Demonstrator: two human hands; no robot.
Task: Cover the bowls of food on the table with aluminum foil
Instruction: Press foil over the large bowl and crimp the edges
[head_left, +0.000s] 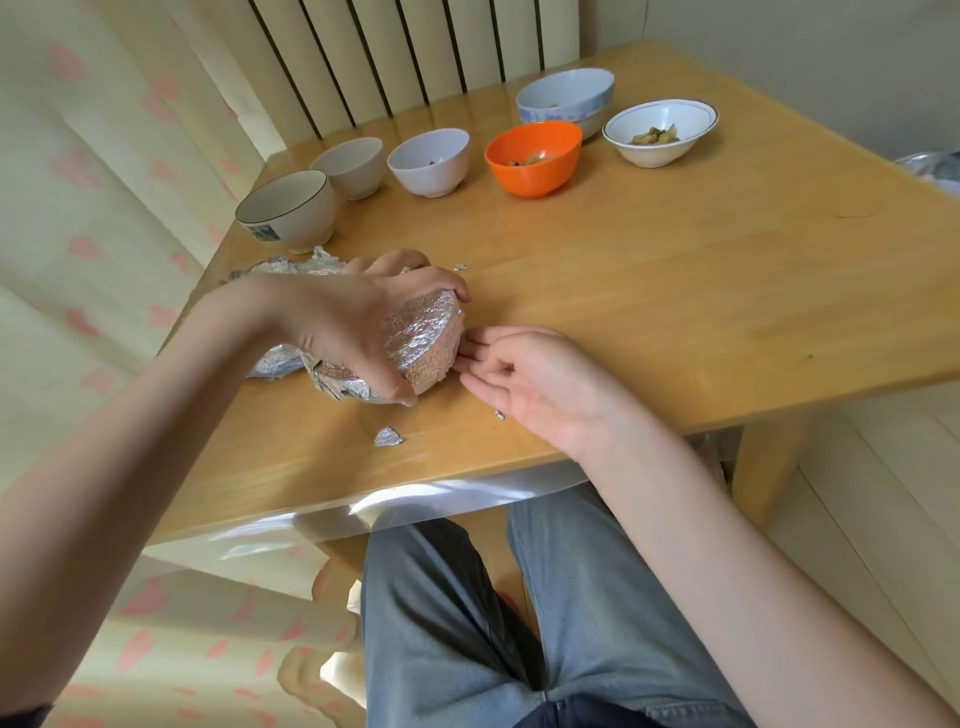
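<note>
My left hand (358, 317) curls over the foil-covered bowl (421, 345), thumb and fingers gripping its rim, tilting it on the table (675, 291). My right hand (540, 384) lies palm up at the bowl's three o'clock, fingers relaxed, tips touching the foil edge. Loose foil (291, 267) sits at nine o'clock; uncovered bowls (532, 158) stand at twelve.

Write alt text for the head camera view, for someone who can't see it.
A person's left hand grips a foil-wrapped bowl tilted on a wooden table, while the open right hand touches its rim. Six uncovered bowls, including an orange bowl, line the far edge, and crumpled foil lies behind the left hand.
</note>
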